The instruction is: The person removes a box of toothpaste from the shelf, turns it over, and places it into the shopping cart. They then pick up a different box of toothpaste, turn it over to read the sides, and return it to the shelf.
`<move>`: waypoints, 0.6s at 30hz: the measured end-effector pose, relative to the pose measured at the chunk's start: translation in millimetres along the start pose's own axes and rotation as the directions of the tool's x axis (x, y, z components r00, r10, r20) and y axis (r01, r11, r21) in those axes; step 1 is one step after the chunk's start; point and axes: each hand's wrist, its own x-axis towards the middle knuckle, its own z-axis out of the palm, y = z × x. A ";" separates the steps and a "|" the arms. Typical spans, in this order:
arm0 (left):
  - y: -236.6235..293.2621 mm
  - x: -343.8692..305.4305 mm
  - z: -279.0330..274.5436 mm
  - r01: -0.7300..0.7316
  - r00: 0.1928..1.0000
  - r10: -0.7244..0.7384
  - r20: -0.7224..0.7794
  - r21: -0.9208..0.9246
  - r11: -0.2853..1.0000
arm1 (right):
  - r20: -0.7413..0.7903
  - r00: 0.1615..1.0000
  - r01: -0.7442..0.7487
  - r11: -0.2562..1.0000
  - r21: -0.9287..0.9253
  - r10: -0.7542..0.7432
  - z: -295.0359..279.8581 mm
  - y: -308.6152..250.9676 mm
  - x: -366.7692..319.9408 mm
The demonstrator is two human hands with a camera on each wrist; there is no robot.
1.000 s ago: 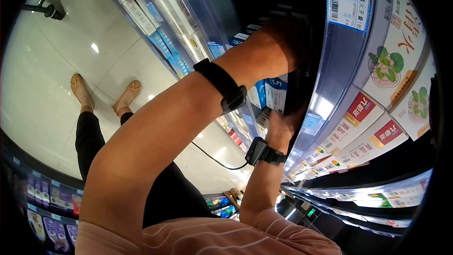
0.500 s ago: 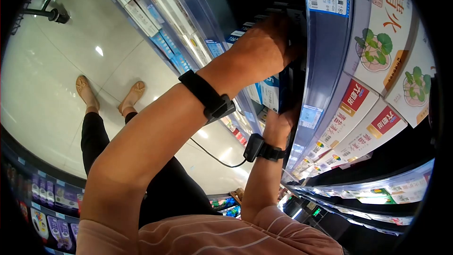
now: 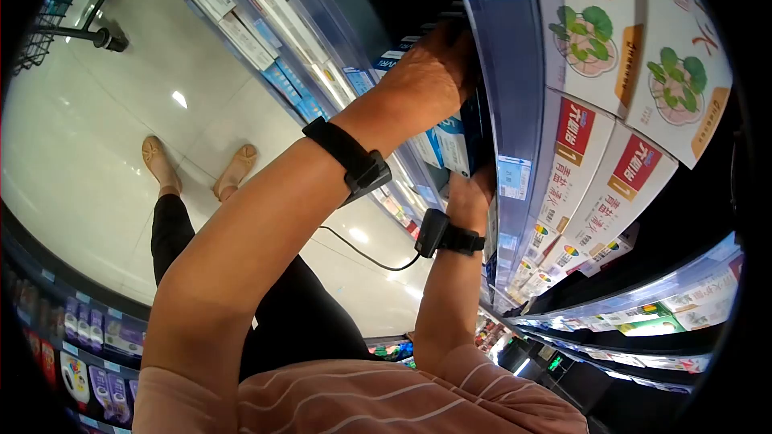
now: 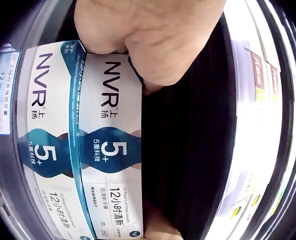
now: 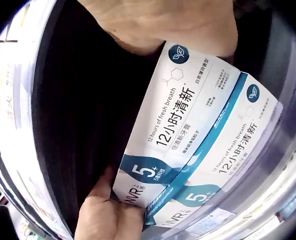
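Inside the dark shelf, both hands are at the two ends of a white and blue toothpaste box (image 4: 108,172). My left hand (image 3: 442,64) grips the end marked NVR; in the right wrist view its thumb and fingers (image 5: 108,217) lie on either side of that end. My right hand (image 3: 468,191) holds the opposite end, its palm side (image 5: 193,22) spanning the box end and its fingers largely hidden. A matching toothpaste box (image 4: 45,145) lies alongside, nearer the shelf's front strip.
A price label (image 4: 2,90) sits on the clear shelf edge. Another shelf, stacked with white boxes (image 3: 575,169), stands close to the hands on the right. Further shelf rows (image 3: 265,40) run along the left. The tiled floor (image 3: 104,177) and a wire cart (image 3: 48,36) show at far left.
The head view has turned, so shelves and both hands sit further left, and more of the cart and right-hand boxes shows. Both hands stay inside the shelf at the toothpaste boxes.
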 end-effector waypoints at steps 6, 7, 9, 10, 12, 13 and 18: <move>8.5 7.2 -24.8 -0.110 0.966 0.065 0.249 0.170 0.979 | 0.175 0.976 0.007 0.793 -0.610 0.127 -11.4 -28.4 7.5; 9.5 6.1 -25.9 -0.129 0.966 0.078 0.246 0.198 0.972 | 0.183 0.976 0.023 0.776 -0.630 0.120 -13.6 -32.2 7.4; 10.7 4.9 -26.2 -0.075 0.963 0.024 0.269 0.182 0.980 | 0.201 0.971 0.038 0.742 -0.670 0.132 -17.9 -40.7 7.8; 10.7 4.8 -26.0 -0.049 0.960 -0.002 0.281 0.175 0.983 | 0.196 0.973 0.042 0.740 -0.671 0.122 -16.6 -39.0 8.6; 12.0 5.5 -28.1 -0.071 0.955 0.005 0.296 0.210 0.975 | 0.170 0.982 0.054 0.752 -0.657 0.078 -10.4 -23.4 9.3; 14.5 6.0 -32.5 -0.081 0.952 0.008 0.305 0.229 0.970 | 0.165 0.986 0.094 0.708 -0.700 0.032 -8.8 -13.9 6.7; 20.9 12.8 -72.4 -0.106 0.960 0.023 0.279 0.286 0.952 | 0.274 0.940 0.300 0.107 -0.948 -0.203 -4.9 4.5 -11.9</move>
